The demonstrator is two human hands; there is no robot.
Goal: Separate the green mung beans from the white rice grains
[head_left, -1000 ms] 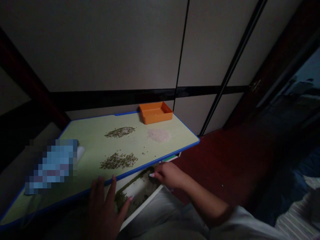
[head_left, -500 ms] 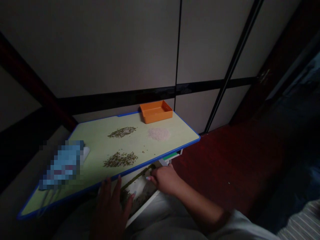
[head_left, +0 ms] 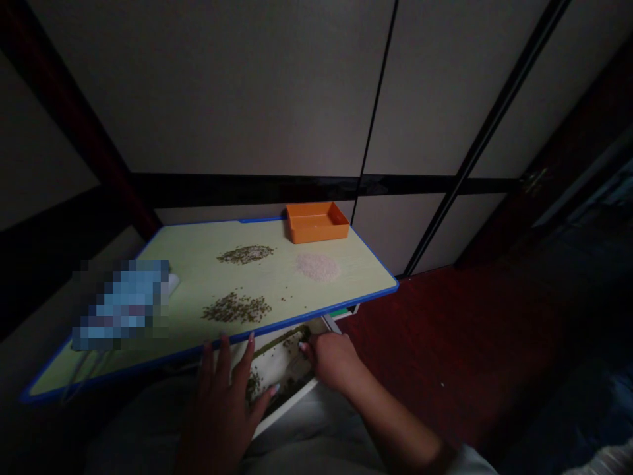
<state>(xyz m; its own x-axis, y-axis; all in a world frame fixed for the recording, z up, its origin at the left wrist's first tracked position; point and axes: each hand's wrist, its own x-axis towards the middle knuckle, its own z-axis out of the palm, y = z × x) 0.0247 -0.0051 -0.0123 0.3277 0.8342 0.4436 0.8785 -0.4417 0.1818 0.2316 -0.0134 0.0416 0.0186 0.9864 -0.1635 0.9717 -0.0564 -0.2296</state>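
Observation:
A white drawer is pulled out under the pale green table, with green lentil-like grains scattered inside it. My left hand lies flat with fingers spread over the drawer's left part, fingertips touching the table's blue front edge. My right hand rests inside the drawer at its right end, fingers curled down among the grains; what they hold, if anything, is hidden. On the table lie two piles of green grains and a pile of white rice.
An orange rectangular tray stands at the table's far edge. A blurred blue object lies on the table's left side. Pale wall panels with dark strips rise behind. Dark red floor spreads to the right.
The view has shifted. My left hand has slid a little up toward the table edge. My right hand has stayed in the drawer's right end.

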